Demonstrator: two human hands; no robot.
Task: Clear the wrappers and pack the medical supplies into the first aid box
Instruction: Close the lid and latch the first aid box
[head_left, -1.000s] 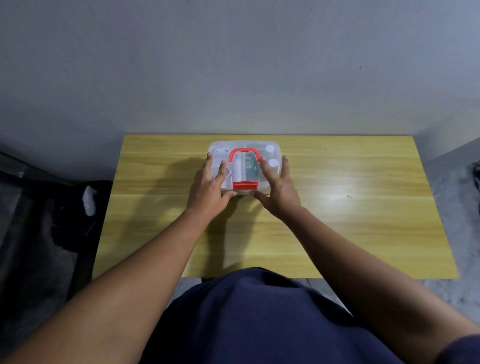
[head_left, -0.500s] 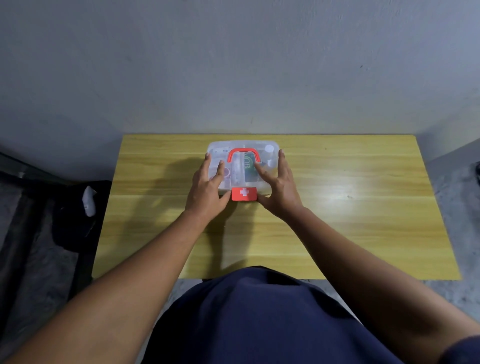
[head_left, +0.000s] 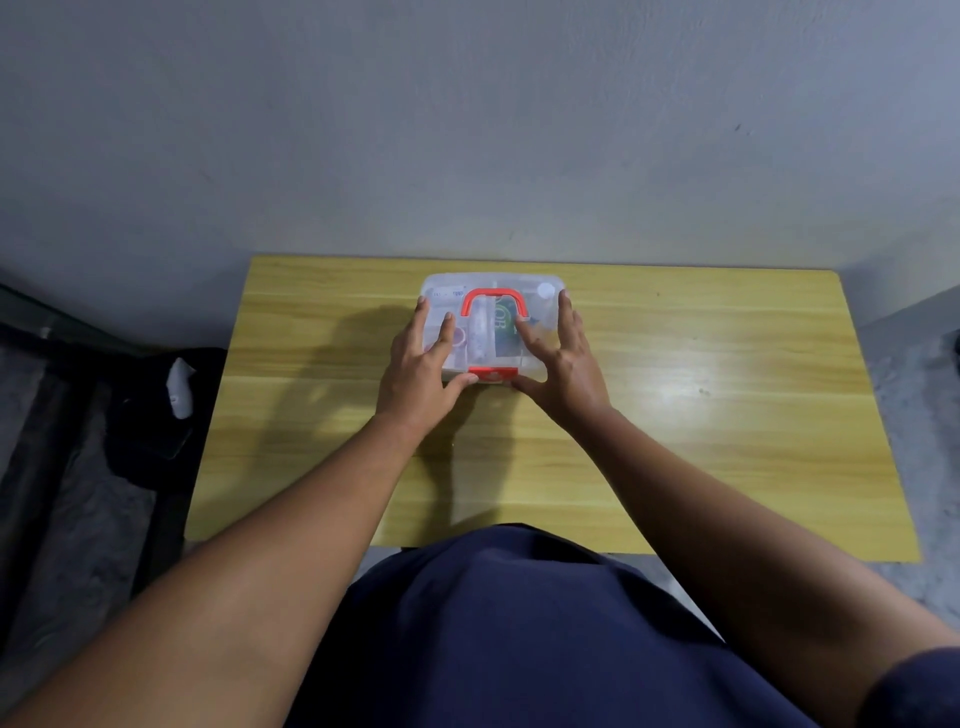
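Nearest the camera, a dark navy shirt fills the bottom of the view, and both bare forearms reach out over the wooden table (head_left: 727, 415), a yellow, glossy top with long straight grain. No wrappers show on the bare wood.

Now to the action: the left hand (head_left: 415, 364) lies flat on the lid's left part, fingers spread wide and long, thumb tucked against the near edge. The right hand (head_left: 563, 361) mirrors it on the right part, fingers splayed, thumb pressing in beside the red latch (head_left: 492, 373). Neither hand grips anything; both bear down with flat fingers.

Between them sits the first aid box (head_left: 491, 327), a clear, round-cornered plastic case at the table's middle, toward the far edge. Packets and a green-labelled item show cloudily through the lid, though I cannot tell just what they are. The red handle (head_left: 494, 304) lies folded flat, a smooth arch.

This looks like the closing step. To do it well, I'd say: keep even pressure on both sides so the lid seats square, then snap the latch home with the thumbs. Hard, slick plastic can skid on that shiny top, so press straight down.

Beyond, a plain grey wall (head_left: 467, 130).
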